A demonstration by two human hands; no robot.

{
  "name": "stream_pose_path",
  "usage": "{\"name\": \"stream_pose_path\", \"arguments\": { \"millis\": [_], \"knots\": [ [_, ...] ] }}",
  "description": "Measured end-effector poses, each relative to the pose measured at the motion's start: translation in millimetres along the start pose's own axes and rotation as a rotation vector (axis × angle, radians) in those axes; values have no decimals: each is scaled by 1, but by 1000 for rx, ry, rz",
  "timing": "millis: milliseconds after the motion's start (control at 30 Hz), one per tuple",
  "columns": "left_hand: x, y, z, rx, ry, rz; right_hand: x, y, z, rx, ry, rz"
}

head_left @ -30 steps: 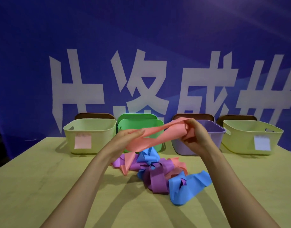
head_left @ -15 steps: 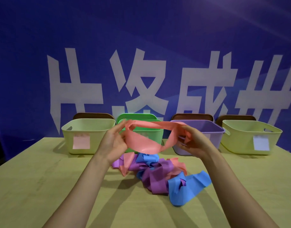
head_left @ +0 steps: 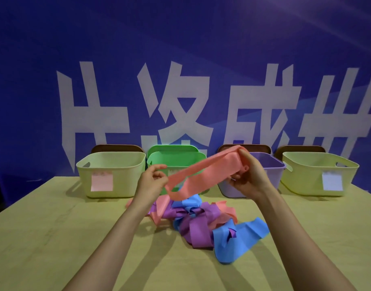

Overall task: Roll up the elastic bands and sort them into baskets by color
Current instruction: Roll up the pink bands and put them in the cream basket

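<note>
Nearest to us, two bare forearms reach forward over the pale wooden table (head_left: 54,238), one on either side of the pile (head_left: 197,223) of loose elastic bands lying mid-table. We make out pink, purple and blue bands tangled together in it. A blue band (head_left: 239,238) sprawls out from the pile's near right edge.

Just above the pile, both hands hold the pink band (head_left: 201,175) in the air, clear of the table. The left hand (head_left: 152,181), over the pile's left side, has its fingers curled in and pinches the band's lower end. The right hand (head_left: 249,177), higher and over the pile's right side, grips the upper end with its fingers wrapped round it and some of the band bunched against the palm. Between the hands the band runs as a slanting, sagging loop.

Beyond the pile we see four baskets in a row. The green basket (head_left: 176,159) stands straight behind it. The left yellow basket (head_left: 125,164), with a pink note (head_left: 102,182) on its front, is behind and to the pile's left. The purple basket (head_left: 270,171) is behind and to its right. Farther right stands the right yellow basket (head_left: 306,171) with a white note (head_left: 332,181). Brown boards (head_left: 117,148) show behind the baskets. Farthest from the pile hangs a blue banner (head_left: 180,59) with large white characters.
</note>
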State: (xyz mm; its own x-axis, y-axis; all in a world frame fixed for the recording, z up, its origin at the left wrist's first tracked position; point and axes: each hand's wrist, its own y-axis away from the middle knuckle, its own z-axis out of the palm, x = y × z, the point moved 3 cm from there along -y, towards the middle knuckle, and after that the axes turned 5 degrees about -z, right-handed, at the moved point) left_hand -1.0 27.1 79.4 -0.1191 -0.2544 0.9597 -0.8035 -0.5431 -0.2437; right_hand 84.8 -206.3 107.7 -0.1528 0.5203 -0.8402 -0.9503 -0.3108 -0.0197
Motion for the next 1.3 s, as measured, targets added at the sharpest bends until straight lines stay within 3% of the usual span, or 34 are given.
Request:
{"name": "stream_pose_path", "arguments": {
  "millis": [133,200,300,400,500,567,700,900,1167,1300],
  "knots": [
    [-5,2,7,-47,-296,47,3,0,0,-36,-91,-9],
    [-7,5,11,-90,-322,26,4,0,3,-62,-118,9],
    [-9,12,15,-144,-50,-95,5,-1,4,-124,-101,-1],
    [-8,28,25,-370,244,-292,9,-6,4,-173,-118,6],
    [-9,43,43,-569,332,-397,17,-8,11,-212,-214,64],
    [-11,46,54,-597,384,-425,22,-8,16,-214,-230,105],
    [-10,49,66,-549,490,-395,25,-4,26,-324,-330,115],
    [-18,45,68,-495,212,-66,20,-4,22,-396,-432,148],
    [-12,37,55,-182,109,100,21,-6,11,-317,-439,135],
    [-7,27,36,-21,225,63,26,-14,-9,-65,-83,103]
  ]
}}
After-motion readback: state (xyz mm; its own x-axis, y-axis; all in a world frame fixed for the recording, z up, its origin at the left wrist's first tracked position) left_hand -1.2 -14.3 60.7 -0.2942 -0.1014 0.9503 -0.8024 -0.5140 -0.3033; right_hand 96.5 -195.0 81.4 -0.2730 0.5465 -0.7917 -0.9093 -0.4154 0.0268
